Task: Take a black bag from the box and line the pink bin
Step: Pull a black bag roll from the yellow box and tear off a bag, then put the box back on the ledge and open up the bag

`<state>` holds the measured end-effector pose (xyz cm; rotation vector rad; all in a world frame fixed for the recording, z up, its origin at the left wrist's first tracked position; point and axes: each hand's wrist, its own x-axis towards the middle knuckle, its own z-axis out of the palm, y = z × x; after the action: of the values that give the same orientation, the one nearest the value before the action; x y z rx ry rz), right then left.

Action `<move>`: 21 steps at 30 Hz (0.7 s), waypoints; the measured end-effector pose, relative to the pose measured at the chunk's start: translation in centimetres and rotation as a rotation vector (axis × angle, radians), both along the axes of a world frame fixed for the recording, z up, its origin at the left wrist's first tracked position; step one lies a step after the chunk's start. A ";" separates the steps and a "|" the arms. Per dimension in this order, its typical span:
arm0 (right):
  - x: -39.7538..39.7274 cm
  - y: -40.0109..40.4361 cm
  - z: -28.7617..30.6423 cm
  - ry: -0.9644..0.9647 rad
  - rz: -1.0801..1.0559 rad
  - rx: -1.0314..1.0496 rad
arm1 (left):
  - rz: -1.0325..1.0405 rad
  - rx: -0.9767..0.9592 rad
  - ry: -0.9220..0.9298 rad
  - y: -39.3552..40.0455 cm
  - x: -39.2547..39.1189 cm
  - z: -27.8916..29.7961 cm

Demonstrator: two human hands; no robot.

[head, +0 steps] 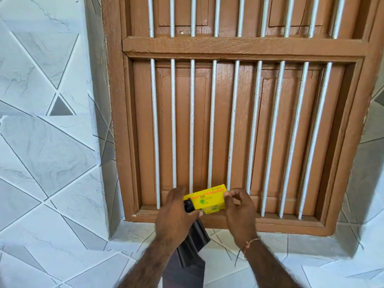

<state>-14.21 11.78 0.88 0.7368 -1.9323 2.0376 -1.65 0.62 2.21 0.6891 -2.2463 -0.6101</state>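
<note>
Black bag (192,244) hangs folded below the left hand (176,215), whose fingers curl round its gathered top at the box mouth. Right hand (239,206) pinches the yellow box (207,199) at its far end. Draw the bag straight out, steadying the box (pink bin not in view).

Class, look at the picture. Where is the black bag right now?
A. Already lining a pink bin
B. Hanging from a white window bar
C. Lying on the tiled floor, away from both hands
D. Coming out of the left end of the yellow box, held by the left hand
D: the black bag hangs down from the left hand at the left end of the yellow box, while the right hand holds the box's other end.
</note>
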 end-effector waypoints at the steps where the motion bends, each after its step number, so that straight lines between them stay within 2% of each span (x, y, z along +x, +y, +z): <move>1: -0.7 0.1 -0.4 -0.052 0.010 -0.022 | -0.007 0.070 0.011 -0.4 0.3 -0.5; 5: -1.8 0.1 -2.2 -0.187 0.024 -0.075 | -0.207 0.262 0.049 -0.3 0.6 -2.3; 10: -1.2 0.3 -3.8 -0.261 -0.024 -0.067 | -0.262 0.247 -0.028 -0.3 0.5 -2.9; 14: -1.6 0.3 -5.8 -0.437 -0.043 -0.026 | -0.234 0.288 -0.105 -1.1 0.7 -3.6; 18: -1.6 0.8 -7.8 -0.387 -0.215 0.162 | -0.031 0.471 0.072 -2.7 1.7 -2.7; 21: -2.3 0.8 -8.5 -0.337 -0.247 0.265 | 0.016 0.548 0.228 -3.7 2.7 -1.4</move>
<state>-16.49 12.61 -7.66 0.1913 -2.3733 1.8690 1.08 -3.11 0.86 0.8480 -1.8657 -1.2525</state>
